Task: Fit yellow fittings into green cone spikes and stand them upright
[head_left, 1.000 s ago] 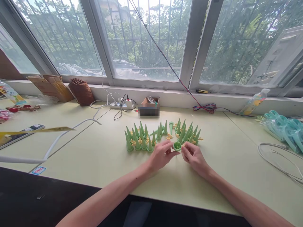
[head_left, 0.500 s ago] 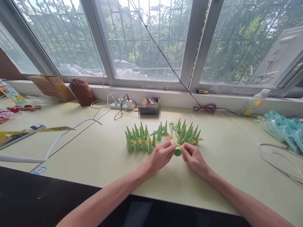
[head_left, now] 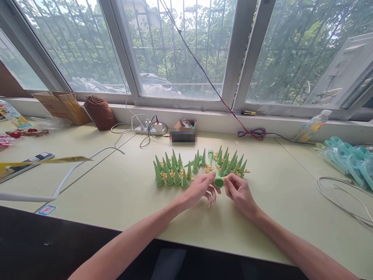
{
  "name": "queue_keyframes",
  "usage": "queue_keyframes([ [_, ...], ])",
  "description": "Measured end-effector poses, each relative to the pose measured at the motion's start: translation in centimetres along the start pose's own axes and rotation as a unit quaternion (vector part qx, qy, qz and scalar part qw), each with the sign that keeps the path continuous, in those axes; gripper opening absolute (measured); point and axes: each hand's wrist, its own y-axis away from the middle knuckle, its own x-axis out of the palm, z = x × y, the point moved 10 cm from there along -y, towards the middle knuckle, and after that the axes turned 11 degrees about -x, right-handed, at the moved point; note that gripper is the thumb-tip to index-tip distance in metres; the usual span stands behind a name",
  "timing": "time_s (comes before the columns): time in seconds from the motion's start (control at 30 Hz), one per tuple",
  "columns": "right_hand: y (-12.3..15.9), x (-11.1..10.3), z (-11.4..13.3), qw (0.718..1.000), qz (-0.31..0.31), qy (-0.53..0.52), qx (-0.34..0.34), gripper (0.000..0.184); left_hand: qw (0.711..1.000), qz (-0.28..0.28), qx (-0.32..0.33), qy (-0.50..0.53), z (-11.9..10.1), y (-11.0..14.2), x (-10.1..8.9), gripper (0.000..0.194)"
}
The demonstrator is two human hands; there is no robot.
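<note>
Between my two hands is a green cone-shaped plant watering spike (head_left: 218, 182), its round threaded opening facing me. My left hand (head_left: 201, 188) grips its left side between thumb and forefinger, with the other fingers loosely apart below. At the right side of the same spike, my right hand (head_left: 237, 190) pinches a small yellow valve piece (head_left: 225, 178), mostly hidden by the fingertips. Just beyond lie loose yellow valve pieces (head_left: 208, 169). Upright green spikes with yellow pieces stand in a left group (head_left: 177, 179) and a right group (head_left: 230, 165).
Several more green spikes (head_left: 196, 167) stand between the groups, one lying down. A dark box (head_left: 183, 137) and a power strip (head_left: 150, 129) sit by the window. Bagged teal parts (head_left: 346, 155) and a cable (head_left: 335, 194) lie right; a phone (head_left: 32, 161) lies left.
My left hand has loosened, its lower fingers opening away from the spike. The spike has risen slightly and its opening shows more. My right hand keeps its pinch at the spike's right side.
</note>
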Motion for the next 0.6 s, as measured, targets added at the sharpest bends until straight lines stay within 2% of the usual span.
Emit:
queue_keyframes([
  [0.13, 0.0, 0.1, -0.3, 1.000, 0.012, 0.006, -0.001, 0.036, 1.000, 0.030, 0.000, 0.006, 0.2, 0.1, 0.4, 0.051],
  [0.27, 0.0, 0.0, -0.3, 1.000, 0.019, 0.006, 0.001, 0.037, 1.000, 0.020, 0.000, -0.012, 0.1, 0.3, 0.4, 0.050],
  [0.43, 0.0, 0.0, 0.1, 0.999, 0.026, 0.022, 0.001, 0.038, 0.994, -0.041, 0.046, -0.092, -1.0, 0.9, -0.1, 0.044],
  [0.6, 0.0, 0.0, 0.2, 0.999, 0.027, 0.033, 0.002, 0.039, 0.970, -0.105, 0.100, -0.194, -1.7, 1.5, -0.6, 0.033],
])
